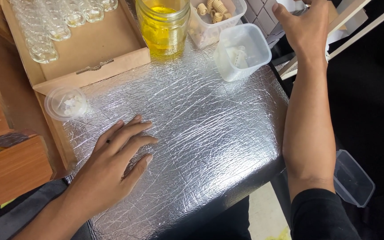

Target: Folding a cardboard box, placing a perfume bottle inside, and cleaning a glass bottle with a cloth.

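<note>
My left hand (114, 166) lies flat, palm down, on a table covered in crinkled silver foil (201, 120), fingers spread and holding nothing. My right hand (305, 26) reaches past the table's far right corner toward white slanted bars and boxes; its fingers are apart and I cannot see anything in it. A clear square plastic tub (242, 51) with small white pieces stands just left of that hand. A small round lidded cup (66, 103) sits beyond my left hand.
A glass jar of yellow liquid (163, 24) stands at the back. Beside it is a clear tub of beige coiled pieces (214, 15). A cardboard tray (90, 49) holds several small glass jars. Wooden blocks (10, 155) lie left; an empty plastic tub (354, 180) sits low right.
</note>
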